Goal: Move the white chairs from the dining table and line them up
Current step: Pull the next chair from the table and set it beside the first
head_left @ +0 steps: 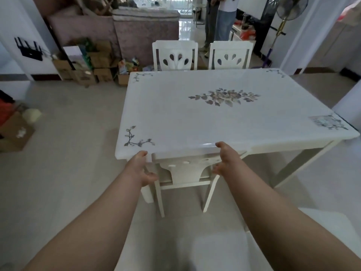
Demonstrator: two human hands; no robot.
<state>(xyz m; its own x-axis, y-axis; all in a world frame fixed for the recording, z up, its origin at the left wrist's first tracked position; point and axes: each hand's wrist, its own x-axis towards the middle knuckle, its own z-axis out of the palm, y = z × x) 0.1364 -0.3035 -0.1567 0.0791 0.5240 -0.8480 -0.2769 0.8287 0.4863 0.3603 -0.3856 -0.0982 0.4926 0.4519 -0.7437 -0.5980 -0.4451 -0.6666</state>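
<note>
A white dining table (195,122) with grey flower prints fills the middle. One white chair (185,174) is tucked under its near edge, only the carved back and legs showing. My left hand (141,168) is at the left side of that chair's back, fingers spread, fingertips by its top corner. My right hand (224,159) is at the right side of the back, also spread. Neither hand is closed around the frame. Two more white chairs (174,55) (230,55) stand side by side at the table's far edge.
Cardboard boxes and clutter (88,67) sit against a covered sofa (144,30) at the back left. A box (13,132) lies on the floor at left. Two people's legs (220,22) stand behind the far chairs. A standing fan (289,10) is back right. Pale tiled floor surrounds the table.
</note>
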